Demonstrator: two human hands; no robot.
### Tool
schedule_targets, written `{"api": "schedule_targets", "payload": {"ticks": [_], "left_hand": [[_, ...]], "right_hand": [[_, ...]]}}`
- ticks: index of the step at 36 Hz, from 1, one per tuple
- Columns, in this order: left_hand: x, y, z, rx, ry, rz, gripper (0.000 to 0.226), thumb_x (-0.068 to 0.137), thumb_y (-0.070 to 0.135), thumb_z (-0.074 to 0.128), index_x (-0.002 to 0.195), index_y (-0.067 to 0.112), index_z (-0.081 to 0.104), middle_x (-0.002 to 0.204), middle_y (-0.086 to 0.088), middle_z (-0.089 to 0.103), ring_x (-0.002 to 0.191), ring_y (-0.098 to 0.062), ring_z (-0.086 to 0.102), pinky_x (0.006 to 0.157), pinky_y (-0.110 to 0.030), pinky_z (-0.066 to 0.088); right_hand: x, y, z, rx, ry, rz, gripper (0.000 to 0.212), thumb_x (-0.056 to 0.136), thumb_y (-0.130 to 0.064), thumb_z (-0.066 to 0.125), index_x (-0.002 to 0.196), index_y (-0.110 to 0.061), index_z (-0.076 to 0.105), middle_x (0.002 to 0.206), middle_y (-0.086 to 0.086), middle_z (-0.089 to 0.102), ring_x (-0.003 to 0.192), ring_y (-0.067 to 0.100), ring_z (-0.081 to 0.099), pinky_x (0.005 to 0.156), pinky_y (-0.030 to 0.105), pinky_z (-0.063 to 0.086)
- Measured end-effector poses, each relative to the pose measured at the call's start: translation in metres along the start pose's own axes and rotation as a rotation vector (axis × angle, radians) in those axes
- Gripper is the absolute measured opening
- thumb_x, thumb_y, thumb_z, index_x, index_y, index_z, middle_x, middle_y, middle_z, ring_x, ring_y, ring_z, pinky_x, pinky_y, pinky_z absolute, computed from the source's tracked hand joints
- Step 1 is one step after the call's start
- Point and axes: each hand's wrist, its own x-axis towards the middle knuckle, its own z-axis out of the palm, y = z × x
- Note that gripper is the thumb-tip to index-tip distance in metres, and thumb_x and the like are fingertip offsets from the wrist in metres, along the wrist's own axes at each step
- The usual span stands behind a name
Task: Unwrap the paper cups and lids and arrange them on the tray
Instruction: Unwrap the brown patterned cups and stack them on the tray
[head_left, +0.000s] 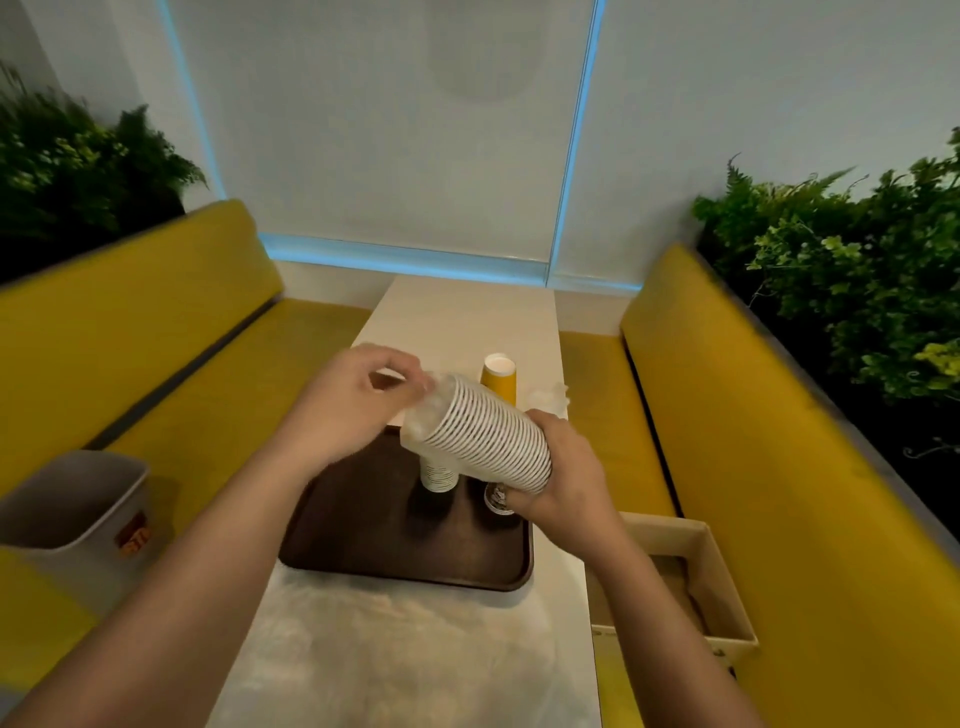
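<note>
A stack of white lids (488, 434) hangs tilted over the dark brown tray (363, 540), partly in a clear plastic wrapper (423, 421). My right hand (563, 473) grips the stack's lower right end. My left hand (353, 402) pinches the wrapper at the stack's upper left end. Under the lids a short stack of white cups (438, 474) stands on the tray, with a small round printed thing (497, 500) beside it. A yellow cup stack (500, 378) stands upside down on the table beyond the tray.
Crumpled clear plastic (548, 397) lies on the white table (467, 317) at the right. A grey bin (72, 514) sits on the yellow bench at the left; a cardboard box (691, 587) sits on the right bench. Plants line both sides.
</note>
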Motion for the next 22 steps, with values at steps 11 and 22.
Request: {"api": "schedule_targets", "payload": {"ticks": [11, 22], "left_hand": [[-0.002, 0.003, 0.0, -0.077, 0.047, 0.007, 0.048, 0.086, 0.043, 0.081, 0.126, 0.044, 0.055, 0.104, 0.008, 0.069, 0.086, -0.011, 0.07, 0.079, -0.035, 0.061], [-0.003, 0.005, -0.055, -0.013, 0.152, 0.067, 0.042, 0.088, 0.001, 0.078, 0.117, 0.031, 0.069, 0.097, 0.003, 0.078, 0.091, -0.019, 0.076, 0.084, -0.028, 0.061]], "right_hand": [[0.005, -0.002, -0.006, 0.063, -0.005, 0.001, 0.092, 0.058, -0.052, 0.079, 0.142, -0.046, 0.04, 0.126, -0.019, 0.055, 0.119, 0.014, 0.054, 0.093, 0.054, 0.054], [-0.003, 0.015, -0.008, -0.084, 0.035, 0.06, 0.092, 0.057, -0.052, 0.082, 0.138, -0.05, 0.04, 0.123, -0.018, 0.056, 0.117, 0.016, 0.056, 0.087, 0.055, 0.056]]}}
